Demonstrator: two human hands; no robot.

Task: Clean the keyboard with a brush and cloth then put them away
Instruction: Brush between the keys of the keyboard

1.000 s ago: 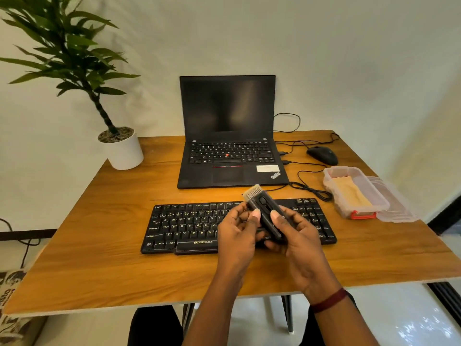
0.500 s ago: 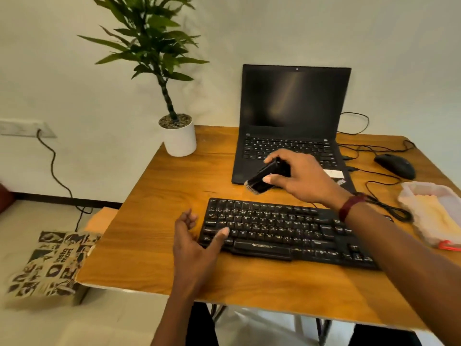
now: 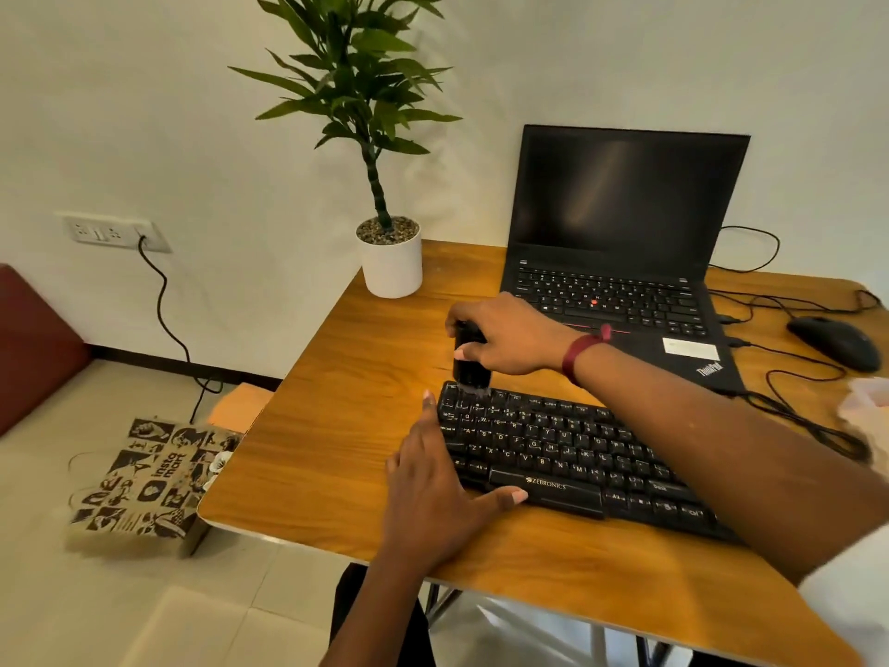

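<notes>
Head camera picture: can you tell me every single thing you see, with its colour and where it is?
keyboard: one, black, front of the table
brush: one, black, upright, bristles on the keyboard's far left corner
laptop: one, black, open, behind the keyboard
mouse: one, black, right of the laptop
cables: several, black, near the mouse
plant: one, green, in a white pot on the table's far left corner
table: one, brown wood
paper bag: one, brown with black print, on the floor, left
wall socket: one, white, left wall, black cord plugged in
wristband: one, dark red, right wrist
left hand: flat on the table at the keyboard's left end
right hand: grips the brush
</notes>
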